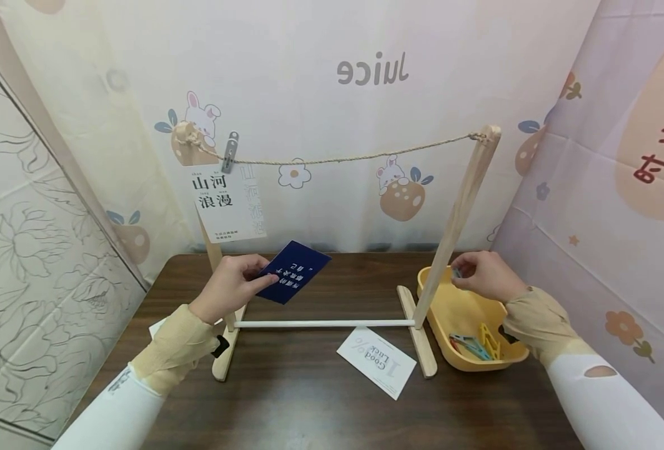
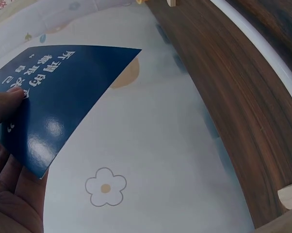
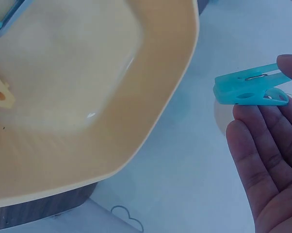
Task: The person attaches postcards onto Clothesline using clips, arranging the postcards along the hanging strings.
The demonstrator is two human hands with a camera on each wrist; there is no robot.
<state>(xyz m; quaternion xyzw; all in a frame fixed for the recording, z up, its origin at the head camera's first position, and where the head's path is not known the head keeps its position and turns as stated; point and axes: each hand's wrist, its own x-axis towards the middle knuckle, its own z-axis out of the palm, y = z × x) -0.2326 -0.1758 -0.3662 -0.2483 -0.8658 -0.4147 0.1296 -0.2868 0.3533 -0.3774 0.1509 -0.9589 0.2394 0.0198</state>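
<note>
My left hand (image 1: 227, 284) pinches a dark blue card (image 1: 298, 265) with white characters between thumb and fingers, holding it up in front of the rack's left post. In the left wrist view the thumb lies over the printed face of the card. Over the back of a yellow basket (image 1: 458, 306), my right hand (image 1: 486, 275) holds a turquoise clothespin (image 3: 250, 87) between thumb and fingertips. A twine line (image 1: 337, 160) spans the two wooden posts. From its left end hangs a white card (image 1: 225, 215) with black characters, held by a grey clothespin (image 1: 230, 153).
Several coloured clothespins (image 1: 475, 347) lie in the basket's front. A white "Good Luck" card (image 1: 373, 362) lies on the dark table (image 1: 309, 400) near the rack's right foot (image 1: 418, 337). A white crossbar (image 1: 326, 324) joins the posts low down. Another white card shows partly behind the left forearm.
</note>
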